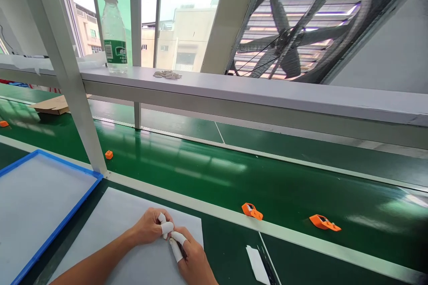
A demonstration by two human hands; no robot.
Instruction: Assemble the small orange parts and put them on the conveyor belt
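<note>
My left hand (153, 226) and my right hand (195, 256) meet over a white sheet (133, 260) on the green worktop. White finger cots cover the thumb and a finger of my right hand, and at least one fingertip of my left. Both hands are closed, with the fingertips pinched together and touching at the middle. Whatever sits between them is too small or too hidden to make out.
A blue-framed white tray (72, 205) lies to the left. Beyond runs a green conveyor belt (187, 167) carrying orange parts (251, 211). White strips (257, 265) lie at right. A bottle (114, 38) and small pale pieces (167, 75) sit on the shelf (234, 91).
</note>
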